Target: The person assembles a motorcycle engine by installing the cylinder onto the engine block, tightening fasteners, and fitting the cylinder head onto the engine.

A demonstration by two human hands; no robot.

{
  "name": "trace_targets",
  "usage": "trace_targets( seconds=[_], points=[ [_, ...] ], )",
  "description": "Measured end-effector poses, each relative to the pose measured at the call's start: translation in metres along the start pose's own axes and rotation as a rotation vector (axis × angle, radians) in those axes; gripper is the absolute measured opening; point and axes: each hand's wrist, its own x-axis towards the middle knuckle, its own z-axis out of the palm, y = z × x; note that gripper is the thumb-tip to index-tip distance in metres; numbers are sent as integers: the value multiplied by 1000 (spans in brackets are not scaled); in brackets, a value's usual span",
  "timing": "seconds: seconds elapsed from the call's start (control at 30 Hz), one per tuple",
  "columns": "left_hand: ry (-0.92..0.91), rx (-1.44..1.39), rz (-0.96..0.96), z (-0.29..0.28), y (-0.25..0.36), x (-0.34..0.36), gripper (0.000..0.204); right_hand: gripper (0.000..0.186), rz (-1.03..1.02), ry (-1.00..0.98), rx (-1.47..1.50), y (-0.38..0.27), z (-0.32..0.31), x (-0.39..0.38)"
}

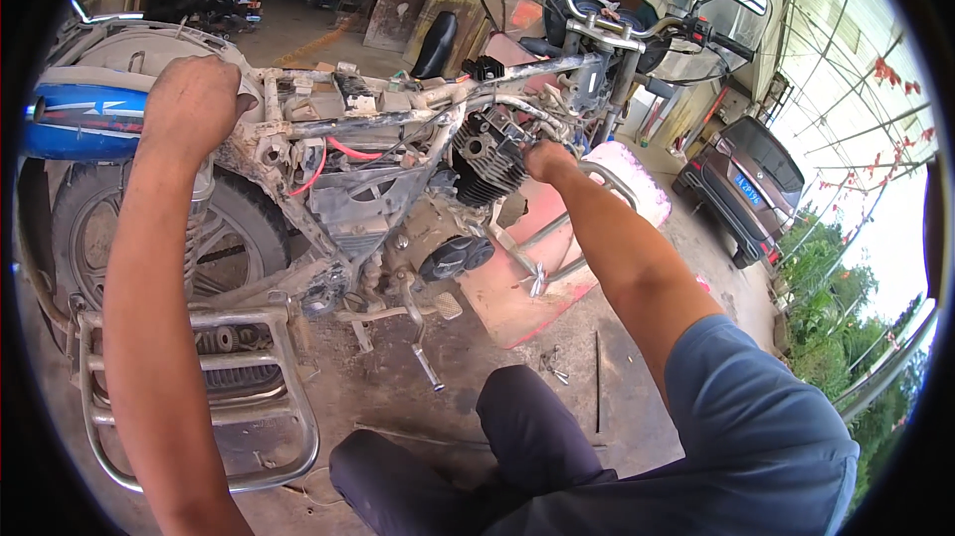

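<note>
A partly stripped motorcycle stands across my view, its frame (368, 123) bare and dusty. My left hand (199, 93) is closed in a fist at the rear of it, over the grey rear fender (119, 51) and beside the blue side panel (85, 123). Whatever its fingers grip is hidden beneath the hand. My right hand (542, 160) reaches to the black finned engine cylinder (487, 163), its fingers closed at the far side of the cylinder head. Anything between those fingers is too small or hidden to name.
A chrome rack-like guard (298, 417) lies at the lower left, below the rear wheel (264, 228). The kick lever (418, 337) sticks out toward my knees. A pink board (507, 312) lies under the engine. Small metal parts (557, 369) and a thin rod (599, 382) lie on the ground.
</note>
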Motion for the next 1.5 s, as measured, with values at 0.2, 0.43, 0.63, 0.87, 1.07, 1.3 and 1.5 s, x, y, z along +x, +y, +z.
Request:
trace_targets(
  seconds=[0.2, 0.43, 0.63, 0.87, 1.07, 1.3, 1.5],
  points=[
    [-57, 4, -25, -17, 18, 19, 31, 61, 14, -18, -115, 25, 4, 71],
    [-175, 79, -13, -7, 12, 3, 35, 37, -270, 225, 40, 45, -8, 13],
    [-95, 122, 55, -2, 5, 8, 36, 27, -300, 263, 145, 133, 47, 46],
    [-178, 137, -17, 0, 12, 14, 38, 25, -370, 330, 252, 159, 119, 81],
    [-207, 153, -18, 2, 13, 16, 37, 32, -489, 433, 227, 175, 122, 102],
    [-185, 142, 3, 4, 13, 17, 36, 31, -379, 337, 48, 149, 98, 72],
    [-197, 129, -25, 1, 9, 13, 35, 29, -387, -59, -348, 36, 5, 34]
  ],
)
